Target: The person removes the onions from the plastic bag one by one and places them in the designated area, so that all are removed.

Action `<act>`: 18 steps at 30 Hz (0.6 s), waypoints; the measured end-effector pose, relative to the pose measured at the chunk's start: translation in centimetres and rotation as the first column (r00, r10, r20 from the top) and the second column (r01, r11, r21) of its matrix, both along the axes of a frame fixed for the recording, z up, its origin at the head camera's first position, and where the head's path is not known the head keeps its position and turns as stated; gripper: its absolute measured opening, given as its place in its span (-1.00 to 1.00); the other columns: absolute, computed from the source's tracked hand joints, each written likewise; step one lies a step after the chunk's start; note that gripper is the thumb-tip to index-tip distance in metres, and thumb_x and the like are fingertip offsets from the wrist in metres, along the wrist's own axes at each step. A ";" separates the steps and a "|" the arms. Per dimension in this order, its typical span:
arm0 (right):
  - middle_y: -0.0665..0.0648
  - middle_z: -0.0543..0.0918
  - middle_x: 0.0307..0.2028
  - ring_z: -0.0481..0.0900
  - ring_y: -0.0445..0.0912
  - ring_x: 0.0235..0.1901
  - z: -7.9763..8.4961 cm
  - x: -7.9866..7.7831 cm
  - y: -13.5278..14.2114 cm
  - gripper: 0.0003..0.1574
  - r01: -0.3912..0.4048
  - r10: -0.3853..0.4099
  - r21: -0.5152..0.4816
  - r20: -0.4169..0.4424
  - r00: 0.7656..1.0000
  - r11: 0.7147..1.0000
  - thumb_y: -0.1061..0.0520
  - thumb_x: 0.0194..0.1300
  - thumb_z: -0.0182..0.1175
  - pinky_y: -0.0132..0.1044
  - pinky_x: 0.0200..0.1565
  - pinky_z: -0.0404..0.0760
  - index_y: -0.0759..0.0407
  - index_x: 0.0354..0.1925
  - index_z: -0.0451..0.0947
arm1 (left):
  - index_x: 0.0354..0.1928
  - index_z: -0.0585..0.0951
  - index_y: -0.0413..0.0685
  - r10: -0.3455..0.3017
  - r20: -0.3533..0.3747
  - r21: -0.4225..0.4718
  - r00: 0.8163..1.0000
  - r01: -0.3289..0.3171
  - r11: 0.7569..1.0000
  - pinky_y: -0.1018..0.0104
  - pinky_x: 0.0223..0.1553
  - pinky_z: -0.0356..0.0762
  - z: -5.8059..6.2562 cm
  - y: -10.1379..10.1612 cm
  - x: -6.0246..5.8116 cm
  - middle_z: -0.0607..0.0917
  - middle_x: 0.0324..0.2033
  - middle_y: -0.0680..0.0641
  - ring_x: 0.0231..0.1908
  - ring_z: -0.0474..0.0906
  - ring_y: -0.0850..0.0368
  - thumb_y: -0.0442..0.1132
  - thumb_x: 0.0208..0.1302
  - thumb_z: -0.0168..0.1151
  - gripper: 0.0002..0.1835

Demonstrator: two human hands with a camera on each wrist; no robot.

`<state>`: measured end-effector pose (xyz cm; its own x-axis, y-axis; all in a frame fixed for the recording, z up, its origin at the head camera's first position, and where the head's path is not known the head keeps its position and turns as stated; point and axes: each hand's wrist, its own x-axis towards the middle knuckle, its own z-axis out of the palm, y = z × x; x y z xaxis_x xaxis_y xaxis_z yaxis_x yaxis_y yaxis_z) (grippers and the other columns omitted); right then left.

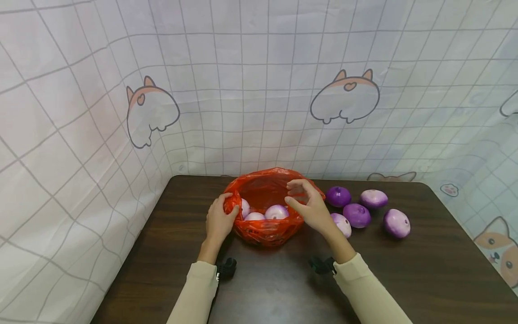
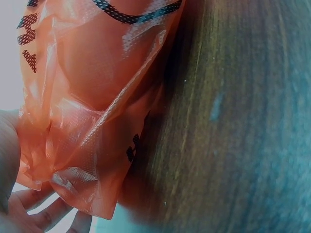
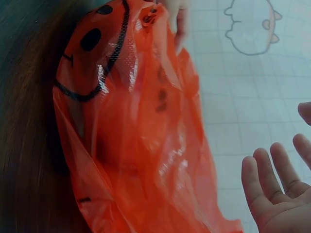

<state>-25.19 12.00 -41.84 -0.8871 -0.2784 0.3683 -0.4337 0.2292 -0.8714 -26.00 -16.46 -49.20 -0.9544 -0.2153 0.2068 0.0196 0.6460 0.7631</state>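
Observation:
A red plastic bag [image 1: 265, 235] stands with its mouth wide open near the back of the table. Inside it lie several purple-and-white onions [image 1: 277, 212], partly covered by the bag's front rim. My left hand [image 1: 218, 221] pinches the bag's left rim between thumb and fingers. Over the right side of the bag's mouth hovers my right hand [image 1: 313, 208], fingers spread and holding nothing. The right wrist view shows the right hand [image 3: 284, 204] apart from the bag [image 3: 141, 126], which bears a printed black smiley face. Up close in the left wrist view, the bag [image 2: 92, 116] is thin and creased.
Right of the bag, several more onions lie on the dark wood table [image 1: 437, 270]: a deep purple onion [image 1: 338, 196] at the back, a paler onion [image 1: 397, 223] farthest right. A white grid-patterned cloth [image 1: 251, 90] with cartoon dogs hangs behind and at both sides.

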 end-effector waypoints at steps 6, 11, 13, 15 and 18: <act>0.27 0.56 0.16 0.55 0.19 0.18 -1.1 -1.6 -1.7 -0.49 0.012 -0.013 0.022 0.053 0.999 1.000 0.15 0.39 0.31 0.16 0.27 0.56 0.21 0.24 0.45 | 0.29 0.54 0.16 0.000 0.000 -0.005 1.000 0.000 1.000 -0.27 0.19 0.53 0.1 -0.1 0.0 0.63 0.16 -0.18 0.15 0.56 -0.21 -0.01 0.33 0.34 -0.50; 0.24 0.57 0.19 0.55 0.16 0.19 -2.3 -2.2 -2.3 -0.48 0.025 -0.034 0.108 0.085 0.996 0.994 0.14 0.37 0.33 0.11 0.28 0.57 0.15 0.24 0.46 | 0.28 0.54 0.16 -0.001 -0.007 -0.009 1.000 0.001 1.000 -0.27 0.17 0.53 0.1 -0.1 0.0 0.64 0.15 -0.18 0.14 0.57 -0.22 -0.01 0.32 0.34 -0.50; 0.25 0.57 0.20 0.56 0.17 0.20 -2.8 -2.4 -2.3 -0.46 0.021 -0.035 0.153 0.093 0.995 0.988 0.13 0.36 0.34 0.12 0.29 0.55 0.14 0.25 0.45 | 0.28 0.54 0.16 0.000 -0.008 -0.007 1.000 0.000 1.000 -0.27 0.17 0.53 0.0 -0.1 0.0 0.64 0.15 -0.18 0.14 0.57 -0.22 -0.01 0.32 0.35 -0.50; 0.25 0.57 0.22 0.55 0.17 0.21 -3.3 -2.4 -2.2 -0.45 0.013 -0.035 0.194 0.112 0.993 0.981 0.11 0.35 0.35 0.11 0.31 0.54 0.12 0.25 0.45 | 0.28 0.54 0.15 0.000 -0.007 -0.002 1.000 0.000 1.000 -0.27 0.17 0.53 0.0 0.0 0.0 0.65 0.14 -0.18 0.14 0.57 -0.22 -0.02 0.32 0.35 -0.50; 0.29 0.55 0.25 0.55 0.19 0.23 -3.9 -2.4 -2.0 -0.39 -0.015 -0.017 0.229 0.137 0.990 0.973 0.11 0.32 0.38 0.13 0.33 0.51 0.11 0.28 0.44 | 0.28 0.54 0.15 0.001 -0.010 0.003 1.000 -0.001 1.000 -0.28 0.18 0.53 -0.1 0.0 -0.1 0.65 0.15 -0.18 0.14 0.57 -0.22 -0.02 0.31 0.36 -0.50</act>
<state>-27.60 10.02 -45.76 -0.9249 -0.3403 0.1694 -0.3132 0.4296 -0.8470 -26.05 -16.47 -49.29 -0.9521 -0.2169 0.2153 0.0263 0.6437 0.7649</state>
